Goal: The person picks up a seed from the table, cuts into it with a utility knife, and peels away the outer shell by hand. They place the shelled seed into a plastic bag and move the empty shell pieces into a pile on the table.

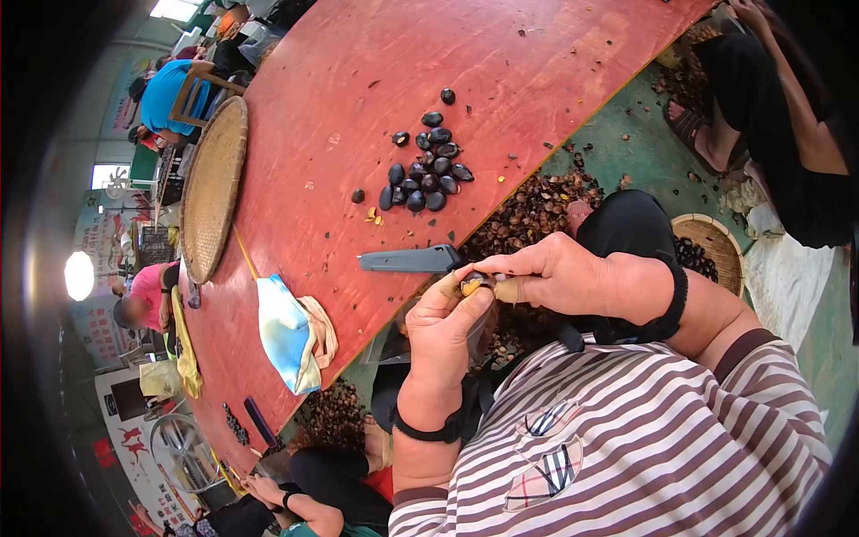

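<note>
Pinched in the fingers of the left hand (440, 333) and the right hand (573, 276), a dark nut (474, 285) with yellow showing is held just off the edge of the red table (313, 206). Close by on the table, a gray tool (407, 259) can be seen, and past it some black nuts (428, 182) are bunched near a few yellow bits (371, 216). Farther away, a woven tray (211, 206) is seen.

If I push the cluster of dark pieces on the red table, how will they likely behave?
The dark pieces would probably roll or rock, because they look rounded. They may be slippery, since their skins shine. They could also scatter, as they lie loose on the red table.
</note>
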Demonstrator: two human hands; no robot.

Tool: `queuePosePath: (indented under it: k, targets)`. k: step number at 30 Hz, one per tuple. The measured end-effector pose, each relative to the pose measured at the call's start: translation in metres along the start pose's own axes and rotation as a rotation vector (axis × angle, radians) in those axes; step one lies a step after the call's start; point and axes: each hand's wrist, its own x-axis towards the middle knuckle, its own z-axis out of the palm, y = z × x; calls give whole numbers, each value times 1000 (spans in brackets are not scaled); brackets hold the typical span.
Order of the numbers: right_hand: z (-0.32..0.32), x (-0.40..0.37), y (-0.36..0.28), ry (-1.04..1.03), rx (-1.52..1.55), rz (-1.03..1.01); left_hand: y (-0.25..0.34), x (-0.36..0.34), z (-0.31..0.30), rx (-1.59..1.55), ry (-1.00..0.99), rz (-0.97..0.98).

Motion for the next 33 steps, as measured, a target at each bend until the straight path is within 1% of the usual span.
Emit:
queuePosePath:
  k: [1,3,4,6,7,10,12,14,18,21,24,27,30,33]
  targets:
    - [2,0,5,42,-43,-69,0,0,1,2,0,0]
    - [4,1,9,91,-87,-117,1,0,4,5,-1,2]
    - [5,1,10,116,-109,-141,2,0,5,57,15,5]
    - [2,0,1,59,13,19,5,-2,7,162,46,10]
    - [0,0,-4,30,74,98,5,-2,7,212,42,44]
    - [-7,1,-11,-32,200,249,4,-3,8,336,20,136]
    - [-13,3,-15,-95,220,323,4,-4,8,385,-8,184]
    - [-18,4,-15,-145,203,362,3,-5,8,382,-27,175]
    - [-24,6,-20,-210,318,460,1,-6,5,426,-57,196]
    - [-25,8,-16,-264,423,543,2,-9,6,401,-66,150]
    - [-26,10,-4,-311,502,543,5,-12,12,294,-102,102]
    - [-25,6,-14,-267,359,469,12,-9,12,126,-128,-35]
    - [-27,0,-21,-259,312,426,6,-6,9,53,-95,-17]
    - [-24,0,-22,-314,237,392,6,-5,2,156,-124,-39]
